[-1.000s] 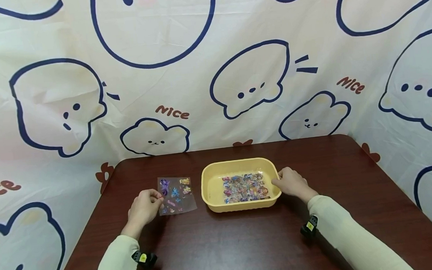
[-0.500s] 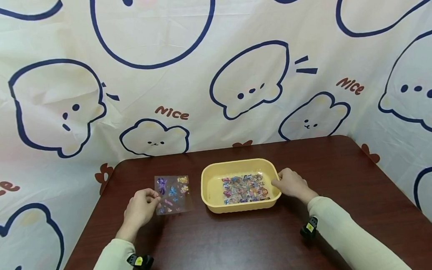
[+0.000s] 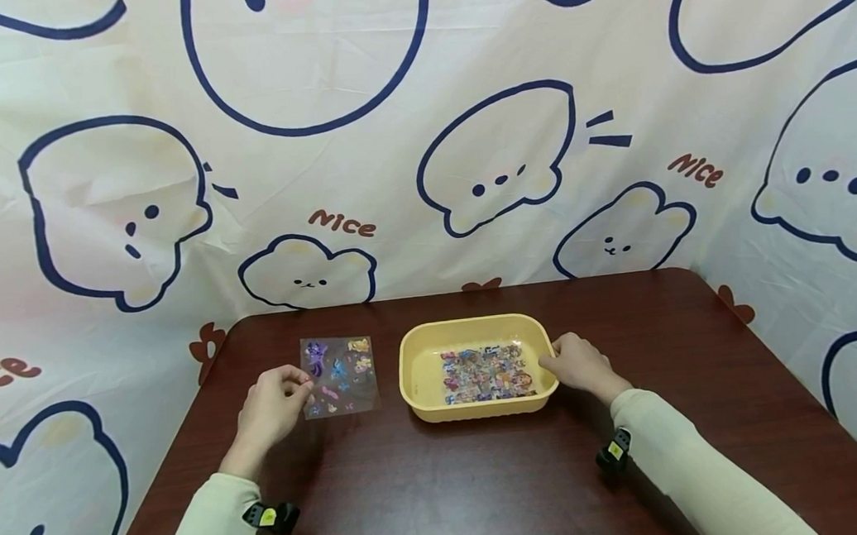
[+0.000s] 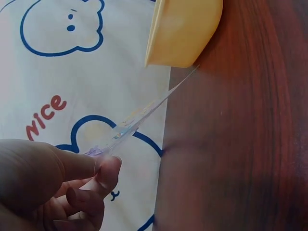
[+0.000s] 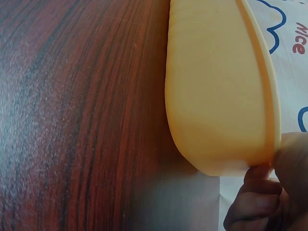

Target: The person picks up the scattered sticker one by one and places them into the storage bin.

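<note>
My left hand (image 3: 270,407) pinches the left edge of a clear sticker sheet (image 3: 341,381) between thumb and fingers. Purple, blue, pink and yellow figures are printed on it. Seen edge-on in the left wrist view, the sheet (image 4: 139,120) slants up from the fingertips, held above the table. To its right stands a yellow plastic basin (image 3: 483,409), and several colourful stickers (image 3: 488,373) lie in it. My right hand (image 3: 583,364) grips the basin's right rim, thumb over the top and fingers curled under it in the right wrist view.
The dark brown wooden table (image 3: 459,489) spreads in front of and around the basin. Behind it hangs a pale cloth (image 3: 392,179) with blue-outlined cartoon bears. Each wrist carries a small black camera (image 3: 273,517) on a strap.
My left hand has moved a little left and up with the sticker sheet, so the sheet sits farther from the basin. My right hand and the basin have stayed in place.
</note>
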Demonstrator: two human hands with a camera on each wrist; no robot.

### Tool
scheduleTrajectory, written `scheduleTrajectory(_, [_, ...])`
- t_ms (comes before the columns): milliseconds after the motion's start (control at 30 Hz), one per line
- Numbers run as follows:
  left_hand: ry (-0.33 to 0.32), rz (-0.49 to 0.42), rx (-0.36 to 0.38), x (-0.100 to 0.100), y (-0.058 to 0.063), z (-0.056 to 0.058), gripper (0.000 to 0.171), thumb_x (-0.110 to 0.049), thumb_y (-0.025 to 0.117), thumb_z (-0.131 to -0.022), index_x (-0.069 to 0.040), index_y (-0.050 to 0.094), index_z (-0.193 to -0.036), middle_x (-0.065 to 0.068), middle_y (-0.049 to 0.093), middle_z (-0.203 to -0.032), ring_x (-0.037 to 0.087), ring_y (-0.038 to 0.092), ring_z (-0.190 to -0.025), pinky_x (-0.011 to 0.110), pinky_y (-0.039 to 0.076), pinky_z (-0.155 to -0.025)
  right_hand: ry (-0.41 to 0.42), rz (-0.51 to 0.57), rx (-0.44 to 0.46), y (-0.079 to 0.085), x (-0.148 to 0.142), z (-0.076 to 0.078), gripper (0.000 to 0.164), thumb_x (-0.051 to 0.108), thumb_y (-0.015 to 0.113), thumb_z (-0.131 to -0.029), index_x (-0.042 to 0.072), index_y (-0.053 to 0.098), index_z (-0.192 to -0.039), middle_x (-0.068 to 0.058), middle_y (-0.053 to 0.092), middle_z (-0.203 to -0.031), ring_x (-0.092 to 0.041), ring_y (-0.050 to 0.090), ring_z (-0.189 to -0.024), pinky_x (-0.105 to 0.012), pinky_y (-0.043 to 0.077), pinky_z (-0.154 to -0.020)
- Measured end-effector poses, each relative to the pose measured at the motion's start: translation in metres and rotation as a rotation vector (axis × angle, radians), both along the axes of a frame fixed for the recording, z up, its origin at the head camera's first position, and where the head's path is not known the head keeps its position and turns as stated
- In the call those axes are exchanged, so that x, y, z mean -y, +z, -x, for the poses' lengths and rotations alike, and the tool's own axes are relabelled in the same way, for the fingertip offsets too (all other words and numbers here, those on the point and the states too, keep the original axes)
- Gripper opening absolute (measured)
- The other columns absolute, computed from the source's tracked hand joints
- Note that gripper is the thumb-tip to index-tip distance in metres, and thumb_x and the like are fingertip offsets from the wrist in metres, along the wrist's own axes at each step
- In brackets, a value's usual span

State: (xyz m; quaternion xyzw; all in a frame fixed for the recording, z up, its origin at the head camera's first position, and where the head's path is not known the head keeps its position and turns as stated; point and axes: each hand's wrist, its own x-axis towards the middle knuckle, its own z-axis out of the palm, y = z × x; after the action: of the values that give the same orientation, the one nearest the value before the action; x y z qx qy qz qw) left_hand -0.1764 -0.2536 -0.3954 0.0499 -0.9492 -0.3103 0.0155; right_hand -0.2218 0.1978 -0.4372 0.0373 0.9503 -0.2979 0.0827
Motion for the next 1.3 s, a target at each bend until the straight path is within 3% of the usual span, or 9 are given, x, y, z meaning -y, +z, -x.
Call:
scheduleTrajectory(667, [-0.026, -0.005, -0.039, -0.004, 0.020, -0.001, 0.015, -0.019, 0.058, -0.102, -0.007, 0.066, -0.104, 0.005, 0.075, -0.078, 0.018, 0.054, -0.061, 0.033, 0.036, -0.053, -0.005, -0.005, 0.000, -0.002, -0.002, 0.001, 0.028, 0.028, 0.059, -0.093, 0.009, 0.066, -0.074, 0.000, 0.062, -0.063, -0.014, 0.057, -0.058, -0.030, 0.038, -0.057])
scheduleTrajectory(1300, [-0.056, -0.010, -0.092, -0.014, 0.030, -0.001, 0.017, -0.021, 0.059, -0.101, -0.007, 0.067, -0.105, 0.006, 0.076, -0.081, 0.017, 0.056, -0.065, 0.033, 0.037, -0.056, -0.005, -0.012, 0.000, 0.000, -0.001, 0.001, 0.028, 0.028, 0.059, -0.092, 0.009, 0.066, -0.073, 0.000, 0.061, -0.063, -0.014, 0.057, -0.058, -0.029, 0.038, -0.056])
